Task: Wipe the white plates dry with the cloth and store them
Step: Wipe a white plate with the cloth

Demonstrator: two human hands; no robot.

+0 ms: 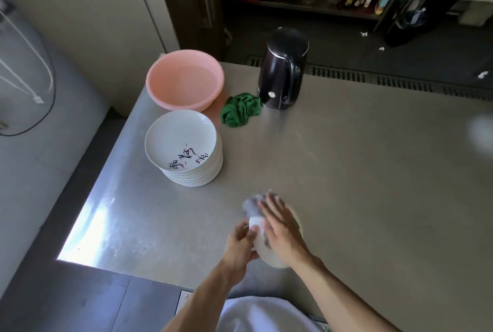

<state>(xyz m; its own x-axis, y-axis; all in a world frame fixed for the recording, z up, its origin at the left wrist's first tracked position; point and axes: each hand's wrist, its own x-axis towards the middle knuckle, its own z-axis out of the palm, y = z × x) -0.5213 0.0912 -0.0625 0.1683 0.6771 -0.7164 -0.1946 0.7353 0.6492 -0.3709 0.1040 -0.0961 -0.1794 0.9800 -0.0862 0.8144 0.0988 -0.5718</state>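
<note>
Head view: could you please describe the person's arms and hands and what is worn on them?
Both arms are bare, with no sleeves in view. The left hand and right hand show no gloves, rings or watch. A white garment shows at the bottom edge.

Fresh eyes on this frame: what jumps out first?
The tall stack of white plates stands centre left, a pink basin behind it at the far corner of the table. Near the front edge the left hand grips a plate while the right hand presses a pale cloth on it. A black kettle and a crumpled green rag sit farther back.
</note>
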